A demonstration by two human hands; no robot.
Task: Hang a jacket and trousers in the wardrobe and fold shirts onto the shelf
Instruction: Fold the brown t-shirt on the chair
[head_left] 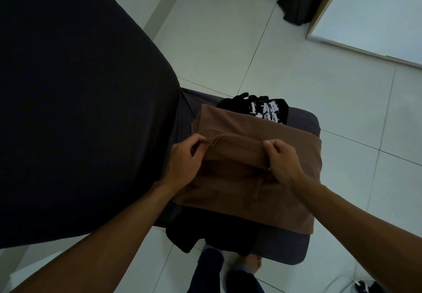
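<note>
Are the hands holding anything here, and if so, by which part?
Yes, both grip the brown shirt: the left hand pinches the left end of its folded-over edge, the right hand the right end.

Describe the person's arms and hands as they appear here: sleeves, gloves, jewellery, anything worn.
Both forearms are bare right up to the bottom edge of the picture, with no sleeve in sight. The left hand and the right hand wear no gloves. No ring, watch or bracelet shows on either hand or wrist.
</note>
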